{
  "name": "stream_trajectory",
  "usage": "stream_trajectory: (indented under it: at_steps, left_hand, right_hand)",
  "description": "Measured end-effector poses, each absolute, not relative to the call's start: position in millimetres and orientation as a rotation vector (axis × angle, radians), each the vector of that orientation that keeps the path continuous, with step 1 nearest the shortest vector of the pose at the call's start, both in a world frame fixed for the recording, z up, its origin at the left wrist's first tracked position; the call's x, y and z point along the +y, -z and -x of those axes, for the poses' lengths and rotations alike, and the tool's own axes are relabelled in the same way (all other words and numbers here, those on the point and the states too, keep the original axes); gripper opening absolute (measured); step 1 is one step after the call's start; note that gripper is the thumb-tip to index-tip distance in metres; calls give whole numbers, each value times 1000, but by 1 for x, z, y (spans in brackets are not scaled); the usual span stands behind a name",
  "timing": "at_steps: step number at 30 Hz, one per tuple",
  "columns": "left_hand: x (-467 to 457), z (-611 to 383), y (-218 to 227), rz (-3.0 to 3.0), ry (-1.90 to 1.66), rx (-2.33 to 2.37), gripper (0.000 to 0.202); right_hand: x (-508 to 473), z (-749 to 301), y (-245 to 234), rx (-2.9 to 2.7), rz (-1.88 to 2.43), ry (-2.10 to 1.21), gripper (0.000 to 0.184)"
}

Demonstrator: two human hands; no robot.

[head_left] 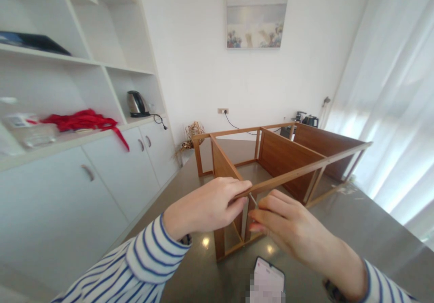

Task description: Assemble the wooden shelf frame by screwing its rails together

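Note:
A brown wooden shelf frame (291, 172) lies on its side, with several boards set across it. My left hand (217, 201) is closed round the near corner of its upper rail, thumb below and fingers on top. Close by, my right hand (288, 221) pinches a thin metal rod (253, 200) that looks like a hex key. The rod's upper tip meets the underside of the rail beside my left fingertips. Its lower end is hidden in my right fingers.
A phone (267, 278) lies in front of the frame on the grey surface (190, 271). White cabinets (111, 172) on the left hold a kettle (136, 104), red cloth (81, 120) and a plastic bottle (29, 126). A sheer curtain (389, 113) hangs at the right.

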State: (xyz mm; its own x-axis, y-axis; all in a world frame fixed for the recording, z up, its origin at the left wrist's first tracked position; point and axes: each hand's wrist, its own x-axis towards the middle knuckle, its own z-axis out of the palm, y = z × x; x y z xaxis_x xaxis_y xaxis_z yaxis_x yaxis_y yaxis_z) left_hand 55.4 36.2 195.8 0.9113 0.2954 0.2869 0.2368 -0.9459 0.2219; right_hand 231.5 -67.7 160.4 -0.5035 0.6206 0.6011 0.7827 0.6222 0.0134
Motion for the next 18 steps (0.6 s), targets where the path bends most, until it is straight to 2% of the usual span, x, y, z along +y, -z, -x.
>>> stream_trajectory:
  at_steps: [18]
  left_hand:
    - [36, -57, -196, -2871, -480, 393, 23]
  right_hand:
    - [-69, -221, -134, -1930, 1113, 94, 17]
